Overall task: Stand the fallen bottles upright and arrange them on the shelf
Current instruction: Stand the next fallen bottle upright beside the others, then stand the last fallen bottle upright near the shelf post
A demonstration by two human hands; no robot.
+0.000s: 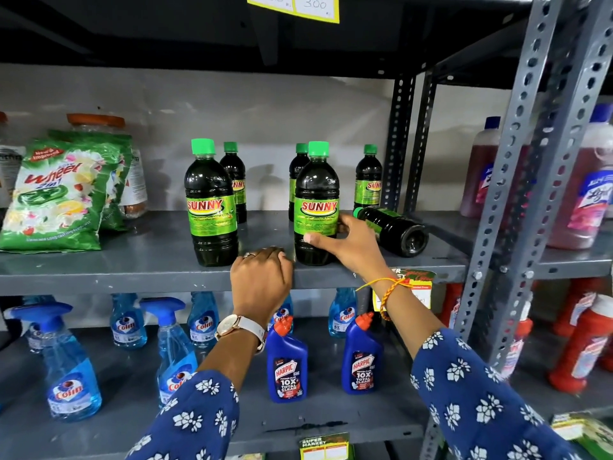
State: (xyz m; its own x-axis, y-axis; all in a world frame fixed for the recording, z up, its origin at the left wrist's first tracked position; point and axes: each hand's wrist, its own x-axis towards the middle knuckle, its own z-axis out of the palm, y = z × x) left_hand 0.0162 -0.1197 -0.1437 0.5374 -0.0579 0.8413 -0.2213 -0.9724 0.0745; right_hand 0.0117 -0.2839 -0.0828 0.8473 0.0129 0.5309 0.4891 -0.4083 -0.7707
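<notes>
Several dark bottles with green caps and green SUNNY labels are on the grey shelf (132,267). A front bottle (210,207) stands upright at the left. My right hand (348,242) wraps around a second upright front bottle (316,194). Three more stand behind: one (236,180) at the left, one (298,167) half hidden, and one (369,180) at the right. One fallen bottle (393,229) lies on its side, base toward me, just right of my right hand. My left hand (262,280) rests curled on the shelf's front edge, holding nothing.
A green Wheel detergent bag (56,197) leans at the shelf's left, jars behind it. Perforated steel uprights (517,194) bound the right side, with pink cleaner jugs (593,194) beyond. Below stand blue Colin spray bottles (71,370) and Harpic bottles (287,363).
</notes>
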